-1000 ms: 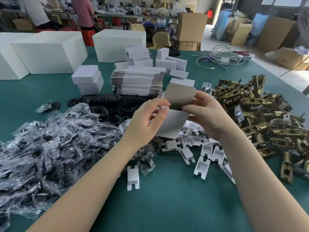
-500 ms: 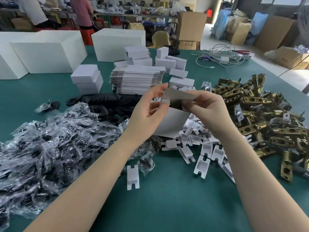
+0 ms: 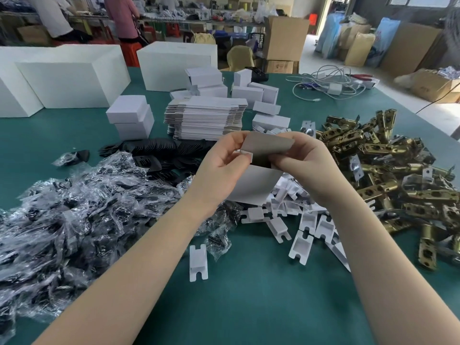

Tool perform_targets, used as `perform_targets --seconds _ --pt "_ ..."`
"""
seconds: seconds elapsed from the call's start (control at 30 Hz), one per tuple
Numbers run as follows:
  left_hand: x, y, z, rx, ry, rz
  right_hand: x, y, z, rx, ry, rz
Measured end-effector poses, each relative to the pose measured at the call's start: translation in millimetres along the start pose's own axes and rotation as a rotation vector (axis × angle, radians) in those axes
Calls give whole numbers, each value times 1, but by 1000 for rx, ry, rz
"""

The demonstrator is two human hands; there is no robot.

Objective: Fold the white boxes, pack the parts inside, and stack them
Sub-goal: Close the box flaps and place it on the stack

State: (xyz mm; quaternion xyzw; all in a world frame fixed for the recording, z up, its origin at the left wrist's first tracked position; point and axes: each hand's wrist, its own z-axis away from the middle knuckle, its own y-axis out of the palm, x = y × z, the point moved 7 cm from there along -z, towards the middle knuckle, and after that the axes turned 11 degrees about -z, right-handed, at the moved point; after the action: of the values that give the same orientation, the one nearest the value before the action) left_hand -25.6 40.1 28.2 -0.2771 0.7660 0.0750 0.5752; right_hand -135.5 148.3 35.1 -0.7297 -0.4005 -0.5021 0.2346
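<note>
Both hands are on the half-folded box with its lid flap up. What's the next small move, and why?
Probably fold the grey flap down and tuck it in. The left hand and right hand hold the box upright, its top is open, and the flap is already bent over the opening.

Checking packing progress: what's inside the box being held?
The box interior shows only a dark gap under its grey flap; both hands' fingers cover the rest, so contents are unseen.
</note>
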Motion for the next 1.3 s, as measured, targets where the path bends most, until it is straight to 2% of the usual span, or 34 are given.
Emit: perform_targets --seconds 0.23,0.4,0.5,0.57,0.67,0.77,0.93,1.17,1.3 --pt "-1 -11 -3 -14 71 -146 6 0 3 4 -62 18" --pt "-3 -12 -1 -31 187 -252 10 -2 6 37 3 78" --pt "-7 -13 -1 -15 331 -432 11 0 8 53 -4 124" --pt "-5 -14 -2 20 361 -526 11 1 8 55 9 162" --pt "-2 -15 -2 53 292 -478 11 0 8 40 -5 242" --pt "-2 -13 -2 20 290 -367 12 0 8 38 -27 279" --pt "0 -13 -4 27 269 -386 14 3 8 23 -81 363" --pt "-7 -14 0 -120 260 -346 12 0 5 -69 -156 320" --pt "-5 -14 1 -152 219 -286 13 1 5 -99 -177 302"
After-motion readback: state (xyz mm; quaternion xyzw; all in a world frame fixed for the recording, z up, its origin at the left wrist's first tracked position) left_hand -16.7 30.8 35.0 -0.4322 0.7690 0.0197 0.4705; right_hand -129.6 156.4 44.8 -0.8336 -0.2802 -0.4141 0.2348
